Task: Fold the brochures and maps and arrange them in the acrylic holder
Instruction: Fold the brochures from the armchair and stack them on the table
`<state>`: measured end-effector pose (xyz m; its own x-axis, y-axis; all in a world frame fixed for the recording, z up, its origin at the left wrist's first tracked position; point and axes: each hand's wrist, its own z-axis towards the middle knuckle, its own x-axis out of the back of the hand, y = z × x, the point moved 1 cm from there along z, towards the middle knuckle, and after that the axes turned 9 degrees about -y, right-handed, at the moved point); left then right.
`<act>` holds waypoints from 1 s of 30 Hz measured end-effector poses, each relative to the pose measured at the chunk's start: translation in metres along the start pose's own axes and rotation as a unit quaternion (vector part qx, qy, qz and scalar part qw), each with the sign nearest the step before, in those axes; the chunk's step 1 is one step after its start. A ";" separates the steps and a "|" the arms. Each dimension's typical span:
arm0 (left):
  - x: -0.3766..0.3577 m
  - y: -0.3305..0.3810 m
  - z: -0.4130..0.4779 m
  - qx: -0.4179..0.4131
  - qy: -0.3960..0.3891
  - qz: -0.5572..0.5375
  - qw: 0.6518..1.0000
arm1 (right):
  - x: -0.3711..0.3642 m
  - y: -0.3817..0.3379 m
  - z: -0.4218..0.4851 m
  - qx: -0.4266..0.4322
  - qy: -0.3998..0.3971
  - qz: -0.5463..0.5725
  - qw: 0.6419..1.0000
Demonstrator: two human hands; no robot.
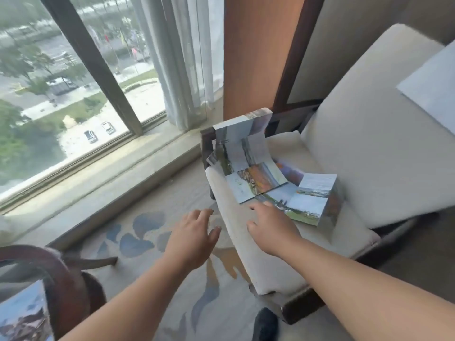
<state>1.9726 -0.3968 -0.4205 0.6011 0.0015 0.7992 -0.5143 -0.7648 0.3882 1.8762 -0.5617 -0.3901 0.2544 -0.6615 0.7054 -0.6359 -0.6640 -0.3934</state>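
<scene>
Two unfolded brochures lie on the cream seat of an armchair (349,153). One brochure (248,158) leans up against the chair's left armrest, its lower panels flat on the cushion. A second, creased brochure (310,198) lies flat to its right. My right hand (270,227) hovers over the seat's front edge, fingers spread, fingertips touching or nearly touching the near corner of the flat brochure. My left hand (194,232) is open in the air left of the chair, over the carpet. No acrylic holder is in view.
A large window (73,82) and sheer curtain (182,57) stand to the left behind a stone sill. A dark wooden chair (64,279) with another printed sheet (24,316) is at bottom left. A pale cushion (433,80) rests on the armchair's back at right. Patterned carpet covers the floor.
</scene>
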 end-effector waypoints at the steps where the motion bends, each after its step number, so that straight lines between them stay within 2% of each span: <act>1: -0.004 0.015 0.011 -0.007 -0.007 0.005 1.000 | 0.009 0.015 0.003 -0.008 0.002 0.004 1.000; 6: -0.021 0.065 0.063 -0.029 -0.039 0.037 0.998 | 0.033 0.069 0.025 -0.033 0.009 0.030 0.999; 12: -0.043 0.083 0.140 -0.051 -0.080 0.062 0.994 | 0.041 0.099 0.073 -0.051 0.024 0.053 0.997; 19: -0.066 0.074 0.218 -0.072 -0.110 0.091 0.987 | 0.037 0.121 0.131 -0.095 0.007 0.079 0.992; 30: -0.137 0.046 0.308 -0.061 -0.114 0.192 0.973 | -0.003 0.146 0.219 -0.097 -0.046 0.112 0.988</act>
<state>2.0554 -0.6311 -0.6532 0.4631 -0.4235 0.7786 -0.7886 -0.5978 0.1439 1.9424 -0.7332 -0.5790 0.1512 -0.8187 0.5539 -0.8092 -0.4244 -0.4064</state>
